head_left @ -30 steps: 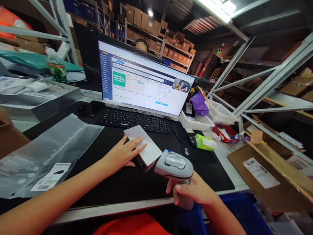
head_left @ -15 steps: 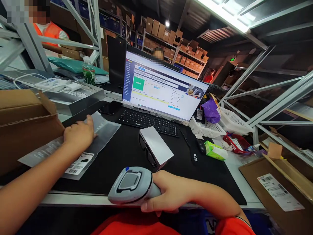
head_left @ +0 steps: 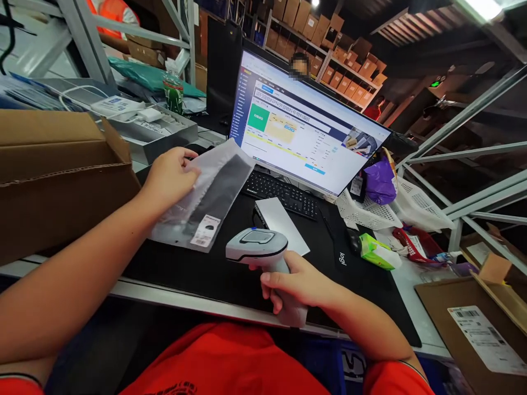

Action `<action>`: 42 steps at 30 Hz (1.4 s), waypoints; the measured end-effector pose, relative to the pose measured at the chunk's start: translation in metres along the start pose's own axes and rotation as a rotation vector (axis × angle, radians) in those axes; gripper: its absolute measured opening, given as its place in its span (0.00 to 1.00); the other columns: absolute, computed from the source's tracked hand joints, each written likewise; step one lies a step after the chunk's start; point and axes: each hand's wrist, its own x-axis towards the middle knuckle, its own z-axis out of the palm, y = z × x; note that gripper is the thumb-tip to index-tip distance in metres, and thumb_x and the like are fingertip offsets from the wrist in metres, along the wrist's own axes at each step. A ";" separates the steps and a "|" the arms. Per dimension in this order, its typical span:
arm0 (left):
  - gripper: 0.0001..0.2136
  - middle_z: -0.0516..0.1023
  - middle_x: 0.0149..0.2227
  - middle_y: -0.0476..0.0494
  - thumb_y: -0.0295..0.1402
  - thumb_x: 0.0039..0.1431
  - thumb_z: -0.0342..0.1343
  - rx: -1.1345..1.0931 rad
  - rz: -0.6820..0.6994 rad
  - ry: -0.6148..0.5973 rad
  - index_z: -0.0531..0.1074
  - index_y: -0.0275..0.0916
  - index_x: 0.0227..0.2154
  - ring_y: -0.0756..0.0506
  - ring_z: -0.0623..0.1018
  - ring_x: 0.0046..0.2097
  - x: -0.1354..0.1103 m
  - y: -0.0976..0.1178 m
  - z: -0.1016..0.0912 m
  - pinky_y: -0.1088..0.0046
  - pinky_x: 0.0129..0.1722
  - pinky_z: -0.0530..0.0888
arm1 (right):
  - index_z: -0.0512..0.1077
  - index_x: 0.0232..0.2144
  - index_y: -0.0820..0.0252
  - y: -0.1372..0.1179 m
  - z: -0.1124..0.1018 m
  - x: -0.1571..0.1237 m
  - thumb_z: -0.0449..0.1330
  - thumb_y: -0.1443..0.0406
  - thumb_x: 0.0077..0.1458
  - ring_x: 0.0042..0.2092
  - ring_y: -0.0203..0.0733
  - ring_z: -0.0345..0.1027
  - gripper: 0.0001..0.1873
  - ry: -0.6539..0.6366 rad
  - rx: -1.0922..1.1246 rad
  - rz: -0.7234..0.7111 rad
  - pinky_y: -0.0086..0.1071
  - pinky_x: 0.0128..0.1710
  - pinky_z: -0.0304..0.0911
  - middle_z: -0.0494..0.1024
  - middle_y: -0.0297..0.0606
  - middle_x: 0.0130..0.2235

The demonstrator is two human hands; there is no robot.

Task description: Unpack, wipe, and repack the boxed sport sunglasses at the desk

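Note:
My left hand [head_left: 171, 176] is closed on a frosted plastic bag [head_left: 208, 195] and holds it lifted and tilted above the black desk mat [head_left: 230, 274]. A white barcode label [head_left: 205, 235] sits at the bag's lower end. My right hand [head_left: 298, 285] grips the handle of a grey barcode scanner [head_left: 256, 246], whose head points toward that label from just to its right. A white box [head_left: 281, 224] lies on the mat behind the scanner, in front of the black keyboard [head_left: 280, 193].
A monitor [head_left: 304, 134] stands behind the keyboard. An open cardboard box [head_left: 53, 170] is at the left, a grey tray [head_left: 164, 134] behind it. White baskets [head_left: 382, 208], a mouse [head_left: 354, 241] and a green pack [head_left: 376, 251] lie at right; a labelled carton [head_left: 473, 329] at far right. A person in orange stands at upper left.
My left hand has picked the plastic bag up off the mat and brought it toward the middle. My right hand has swung the scanner up and right, close to the bag's label.

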 end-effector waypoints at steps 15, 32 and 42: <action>0.24 0.83 0.47 0.38 0.35 0.65 0.60 -0.304 -0.092 -0.015 0.71 0.33 0.62 0.47 0.80 0.33 -0.014 0.009 0.007 0.70 0.35 0.76 | 0.70 0.34 0.59 0.008 -0.002 0.000 0.69 0.56 0.59 0.23 0.34 0.71 0.16 0.040 -0.075 0.072 0.27 0.24 0.67 0.75 0.28 0.26; 0.25 0.82 0.44 0.41 0.35 0.51 0.63 -0.527 -0.220 0.003 0.77 0.36 0.54 0.49 0.77 0.35 -0.014 -0.012 0.024 0.79 0.29 0.73 | 0.69 0.45 0.58 0.065 -0.143 -0.132 0.66 0.56 0.59 0.24 0.40 0.77 0.17 1.151 -0.366 0.109 0.32 0.28 0.73 0.81 0.34 0.32; 0.27 0.77 0.33 0.50 0.42 0.36 0.67 -0.658 -0.365 0.039 0.78 0.42 0.44 0.51 0.72 0.28 -0.015 -0.018 0.027 0.80 0.25 0.68 | 0.73 0.40 0.66 0.143 -0.217 -0.184 0.60 0.65 0.66 0.27 0.45 0.80 0.07 1.371 -0.305 0.581 0.32 0.27 0.72 0.81 0.44 0.28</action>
